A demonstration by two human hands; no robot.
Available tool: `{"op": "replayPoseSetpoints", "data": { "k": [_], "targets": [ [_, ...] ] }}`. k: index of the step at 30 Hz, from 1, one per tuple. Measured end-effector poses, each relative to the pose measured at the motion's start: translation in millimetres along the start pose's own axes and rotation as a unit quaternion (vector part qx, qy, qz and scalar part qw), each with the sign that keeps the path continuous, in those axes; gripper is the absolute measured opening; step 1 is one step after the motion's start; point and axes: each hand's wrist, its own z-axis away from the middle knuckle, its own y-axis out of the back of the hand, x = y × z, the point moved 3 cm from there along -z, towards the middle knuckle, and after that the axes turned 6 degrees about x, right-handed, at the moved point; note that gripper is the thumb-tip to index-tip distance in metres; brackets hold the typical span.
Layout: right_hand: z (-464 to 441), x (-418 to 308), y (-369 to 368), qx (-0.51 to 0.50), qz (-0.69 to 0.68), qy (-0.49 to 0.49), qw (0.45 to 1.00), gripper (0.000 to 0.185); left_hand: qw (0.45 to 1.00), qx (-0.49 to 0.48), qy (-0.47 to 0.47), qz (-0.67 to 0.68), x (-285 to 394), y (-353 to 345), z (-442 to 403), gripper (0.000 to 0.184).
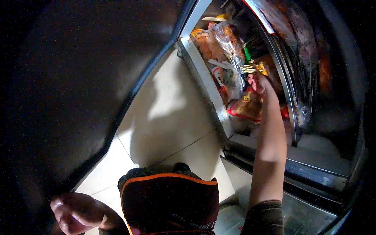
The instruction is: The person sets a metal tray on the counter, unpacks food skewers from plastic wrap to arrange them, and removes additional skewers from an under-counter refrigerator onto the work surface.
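Observation:
My right hand (pixel 256 83) reaches into an opened cold cabinet, its fingers curled beside the ends of some wooden skewers (pixel 250 69). What lies within those fingers, if anything, is hidden. Just left of it is a clear plastic bag (pixel 229 41) of skewered food, its gathered end pointing down toward the hand. Under the wrist rests a red-edged food packet (pixel 246 107). My left hand (pixel 74 213) is at the lower left in shadow, fingers curled in, with nothing visible in them.
A large dark door (pixel 98 70) stands open on the left. The cabinet's metal frame (pixel 209 90) borders the opening, and a shelf edge (pixel 284 74) runs along the right, with more bagged food (pixel 301 39) beyond. Below are pale floor tiles (pixel 168 105) and a dark orange-edged apron (pixel 170 199).

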Motion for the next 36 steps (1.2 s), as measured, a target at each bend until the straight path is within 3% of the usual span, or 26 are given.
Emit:
{"op": "replayPoseSetpoints", "data": {
  "k": [3,5,8,9,10,11,14,16,18,19,22,24,26,28,30,31,33,34,36],
  "targets": [
    [28.9,-3.5,-28.4,0.007,0.005,-0.006,1.000,0.039,1.000,-0.004,0.001,0.004,-4.8,-2.4,-0.9,0.025],
    [46.5,-6.9,-44.2,0.021,0.100,0.127,0.987,0.022,1.000,-0.004,0.014,0.010,3.6,2.1,2.6,0.026],
    [92.8,-1.0,-85.7,0.125,0.206,0.320,0.916,0.009,0.998,-0.044,0.033,0.016,12.2,2.3,-1.1,0.027],
    [151.4,-16.9,-112.3,0.101,0.198,0.400,0.889,0.010,0.997,-0.054,0.047,-0.011,14.4,-0.1,-2.4,0.026],
    [144.2,-5.5,-126.0,0.059,0.105,0.392,0.912,0.009,0.996,-0.066,0.045,0.025,16.1,-5.8,-10.3,0.026],
    [177.2,-14.5,-142.8,0.033,0.111,0.478,0.870,0.008,0.995,-0.074,0.064,0.023,18.0,-9.1,-12.7,0.025],
    [296.2,-66.7,-171.0,-0.014,0.137,0.444,0.886,0.015,0.987,-0.085,0.124,0.052,27.8,-17.0,-14.9,0.025],
    [358.1,-104.0,-168.1,-0.028,0.220,0.609,0.761,0.013,0.976,-0.118,0.168,0.072,32.3,-17.8,-14.9,0.019],
    [421.6,-150.7,-158.9,-0.018,0.092,0.753,0.651,0.015,0.979,-0.137,0.135,0.061,34.0,-21.0,-15.2,0.015],
    [447.6,-172.4,-147.5,0.016,0.096,0.765,0.637,0.027,0.979,-0.131,0.149,0.055,39.1,-21.5,-17.1,0.015],
    [484.8,-229.2,-122.9,0.003,0.013,0.748,0.663,0.037,0.974,-0.147,0.168,0.044,52.8,-22.0,-28.9,0.014],
    [481.2,-263.7,-117.9,-0.098,-0.212,0.662,0.712,0.035,0.968,-0.153,0.174,0.095,58.9,-19.2,-36.0,0.012],
    [470.2,-317.1,-113.6,-0.189,-0.386,0.558,0.710,0.040,0.964,-0.178,0.173,0.095,62.2,-19.0,-43.1,0.013],
    [450.1,-369.4,-107.6,-0.178,-0.437,0.508,0.720,0.054,0.965,-0.190,0.154,0.092,64.7,-20.3,-43.9,0.015],
    [430.0,-408.7,-107.2,-0.168,-0.425,0.414,0.787,0.060,0.968,-0.197,0.134,0.072,62.1,-20.5,-46.5,0.019],
    [421.3,-418.6,-108.8,-0.173,-0.425,0.414,0.786,0.060,0.965,-0.186,0.165,0.086,62.3,-16.0,-49.2,0.018],
    [390.9,-439.0,-124.3,-0.196,-0.490,0.259,0.809,0.061,0.961,-0.193,0.175,0.089,67.3,-8.7,-56.8,0.016],
    [341.1,-470.6,-134.3,-0.246,-0.535,0.289,0.755,0.054,0.960,-0.219,0.154,0.078,73.4,-0.6,-64.0,0.015],
    [352.9,-481.4,-123.3,-0.349,-0.543,0.253,0.721,0.052,0.970,-0.216,0.099,0.049,84.9,16.4,-85.3,0.015]
  ]
}}
